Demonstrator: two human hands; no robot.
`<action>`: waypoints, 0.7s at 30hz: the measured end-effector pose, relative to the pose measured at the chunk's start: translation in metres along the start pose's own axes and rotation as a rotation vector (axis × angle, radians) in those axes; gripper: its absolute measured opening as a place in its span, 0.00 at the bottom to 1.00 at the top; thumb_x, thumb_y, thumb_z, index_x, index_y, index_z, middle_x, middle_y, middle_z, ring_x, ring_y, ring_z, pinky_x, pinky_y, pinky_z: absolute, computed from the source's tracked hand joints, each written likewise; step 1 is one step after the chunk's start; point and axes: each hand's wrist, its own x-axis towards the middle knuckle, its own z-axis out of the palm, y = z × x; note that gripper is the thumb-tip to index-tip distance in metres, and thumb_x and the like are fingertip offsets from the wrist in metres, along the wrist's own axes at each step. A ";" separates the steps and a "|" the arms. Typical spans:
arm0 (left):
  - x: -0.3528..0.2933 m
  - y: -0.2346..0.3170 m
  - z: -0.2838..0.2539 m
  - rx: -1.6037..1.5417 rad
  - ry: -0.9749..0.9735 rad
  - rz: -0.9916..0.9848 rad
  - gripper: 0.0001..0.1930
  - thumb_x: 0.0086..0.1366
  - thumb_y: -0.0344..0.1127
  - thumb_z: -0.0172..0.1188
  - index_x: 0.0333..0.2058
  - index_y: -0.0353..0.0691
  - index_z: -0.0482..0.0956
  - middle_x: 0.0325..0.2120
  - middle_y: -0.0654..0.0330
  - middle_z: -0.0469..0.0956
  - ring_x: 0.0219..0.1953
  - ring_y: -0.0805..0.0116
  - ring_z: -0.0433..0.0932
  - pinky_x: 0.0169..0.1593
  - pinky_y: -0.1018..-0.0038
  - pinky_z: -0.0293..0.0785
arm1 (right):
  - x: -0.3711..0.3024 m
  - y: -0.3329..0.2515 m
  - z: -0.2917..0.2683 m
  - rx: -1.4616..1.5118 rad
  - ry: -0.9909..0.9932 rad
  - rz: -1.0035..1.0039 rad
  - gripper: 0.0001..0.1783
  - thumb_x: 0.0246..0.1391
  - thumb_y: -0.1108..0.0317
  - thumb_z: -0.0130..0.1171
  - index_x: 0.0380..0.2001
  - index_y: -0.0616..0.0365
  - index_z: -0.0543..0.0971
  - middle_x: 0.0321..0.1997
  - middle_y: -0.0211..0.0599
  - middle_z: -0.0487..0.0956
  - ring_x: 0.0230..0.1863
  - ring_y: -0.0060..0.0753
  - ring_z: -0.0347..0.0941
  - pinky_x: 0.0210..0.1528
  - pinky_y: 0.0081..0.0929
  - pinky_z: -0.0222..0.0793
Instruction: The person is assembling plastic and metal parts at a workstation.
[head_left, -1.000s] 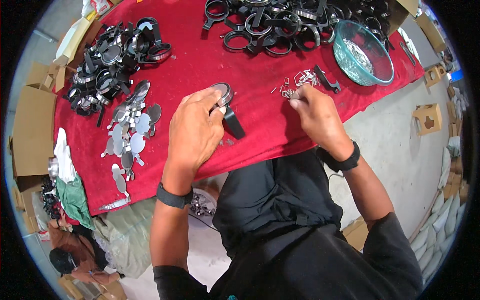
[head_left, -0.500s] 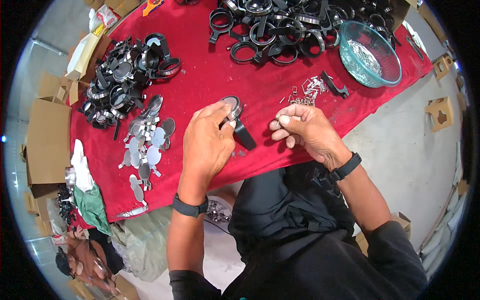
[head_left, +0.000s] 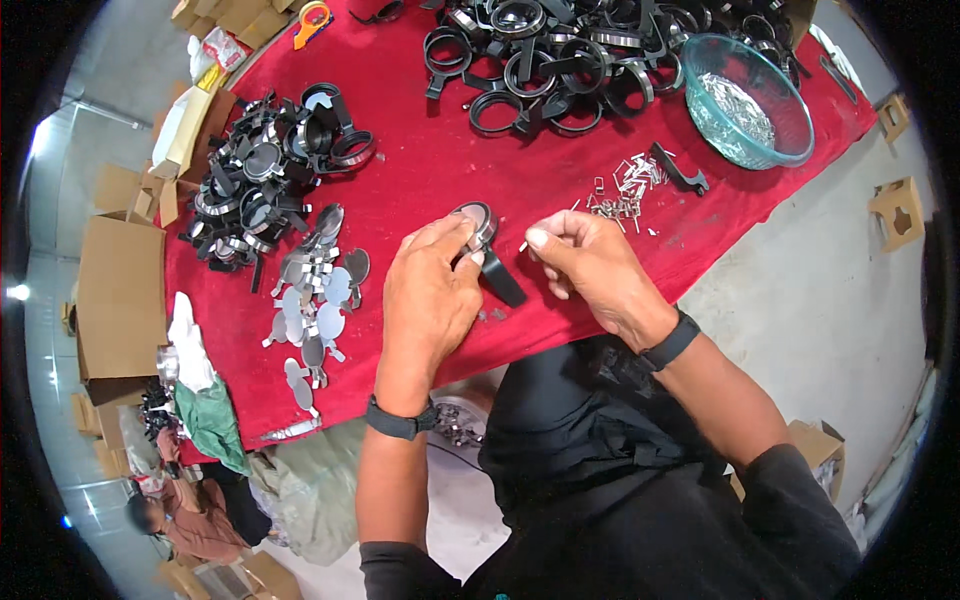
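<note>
My left hand (head_left: 432, 295) is closed on a round metal-rimmed ring with a black handle (head_left: 503, 280), holding it against the red cloth. A grey disc shows inside the ring, and the handle points toward me. Just right of it, my right hand (head_left: 590, 262) pinches a small metal pin (head_left: 524, 246) between thumb and forefinger. Beyond that hand lies a loose heap of small metal clips and pins (head_left: 635, 185). Left of my left hand, several flat grey discs with tabs (head_left: 330, 320) are spread on the cloth.
A pile of black-handled rings (head_left: 262, 160) sits at left, a larger one (head_left: 560, 70) at the back. At right stand a clear bowl of small metal parts (head_left: 738, 110) and a loose black handle piece (head_left: 680, 168). Cardboard boxes (head_left: 122, 295) and another person (head_left: 200, 515) are at left.
My right hand has moved slightly left, toward the ring, and the pin's tip now shows past the fingers. My left hand keeps its hold. The whole view has shifted a little.
</note>
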 end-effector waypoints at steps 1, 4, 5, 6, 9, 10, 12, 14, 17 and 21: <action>0.000 0.001 0.000 -0.009 0.000 -0.010 0.19 0.67 0.28 0.66 0.56 0.31 0.87 0.58 0.42 0.85 0.62 0.46 0.83 0.70 0.60 0.74 | 0.004 0.001 0.008 0.032 0.042 -0.017 0.11 0.72 0.64 0.67 0.42 0.64 0.84 0.31 0.29 0.82 0.24 0.18 0.72 0.24 0.21 0.69; 0.000 0.000 0.000 -0.014 -0.006 -0.016 0.19 0.67 0.28 0.65 0.56 0.30 0.87 0.58 0.42 0.85 0.62 0.46 0.83 0.70 0.60 0.74 | 0.019 0.009 0.026 0.070 0.090 -0.049 0.12 0.72 0.65 0.66 0.41 0.65 0.84 0.30 0.30 0.82 0.21 0.19 0.72 0.22 0.22 0.68; 0.001 0.000 0.000 0.000 -0.005 -0.008 0.19 0.67 0.28 0.64 0.56 0.30 0.87 0.58 0.41 0.85 0.62 0.46 0.83 0.71 0.60 0.74 | 0.022 0.012 0.030 0.055 0.107 -0.040 0.12 0.72 0.64 0.66 0.42 0.66 0.84 0.29 0.31 0.82 0.21 0.19 0.72 0.22 0.23 0.68; 0.001 0.000 0.000 0.014 -0.001 -0.001 0.20 0.67 0.28 0.63 0.56 0.30 0.87 0.58 0.41 0.85 0.62 0.45 0.83 0.71 0.59 0.74 | 0.025 0.015 0.033 0.038 0.121 -0.030 0.13 0.72 0.64 0.66 0.42 0.66 0.84 0.29 0.31 0.82 0.22 0.20 0.72 0.22 0.24 0.68; 0.001 0.000 0.001 0.061 0.011 0.027 0.20 0.66 0.28 0.62 0.56 0.30 0.86 0.58 0.40 0.85 0.62 0.44 0.83 0.71 0.58 0.74 | 0.025 0.020 0.036 0.047 0.113 -0.008 0.12 0.72 0.65 0.66 0.42 0.65 0.83 0.29 0.30 0.81 0.23 0.19 0.72 0.23 0.24 0.68; 0.001 0.000 0.001 0.061 0.010 0.026 0.20 0.66 0.28 0.62 0.56 0.30 0.86 0.58 0.40 0.85 0.62 0.44 0.83 0.71 0.58 0.74 | 0.024 0.021 0.037 0.051 0.124 -0.002 0.10 0.72 0.66 0.66 0.42 0.63 0.82 0.29 0.28 0.79 0.23 0.18 0.71 0.22 0.22 0.68; 0.001 0.002 0.002 0.070 0.012 0.016 0.21 0.66 0.28 0.62 0.56 0.30 0.87 0.58 0.40 0.85 0.62 0.43 0.83 0.71 0.58 0.74 | 0.024 0.025 0.035 0.046 0.127 -0.006 0.12 0.72 0.65 0.66 0.43 0.65 0.83 0.28 0.29 0.80 0.23 0.19 0.71 0.23 0.24 0.68; 0.002 0.003 0.002 0.073 0.010 0.020 0.21 0.66 0.28 0.62 0.56 0.30 0.87 0.58 0.40 0.85 0.62 0.43 0.83 0.70 0.58 0.74 | 0.024 0.025 0.035 0.043 0.131 -0.011 0.13 0.72 0.63 0.65 0.44 0.66 0.84 0.28 0.30 0.81 0.23 0.20 0.72 0.24 0.25 0.67; 0.001 0.004 0.000 0.087 0.011 0.026 0.20 0.66 0.28 0.61 0.55 0.29 0.87 0.57 0.39 0.85 0.61 0.42 0.83 0.70 0.57 0.75 | 0.023 0.018 0.038 0.018 0.120 0.022 0.13 0.72 0.64 0.65 0.44 0.66 0.84 0.27 0.29 0.80 0.24 0.19 0.71 0.25 0.25 0.66; 0.003 0.006 -0.002 0.102 0.006 0.054 0.20 0.66 0.28 0.61 0.55 0.28 0.87 0.56 0.39 0.85 0.60 0.41 0.83 0.69 0.57 0.75 | 0.024 0.016 0.042 0.012 0.159 0.015 0.13 0.72 0.61 0.66 0.42 0.62 0.82 0.26 0.26 0.77 0.22 0.16 0.68 0.21 0.20 0.62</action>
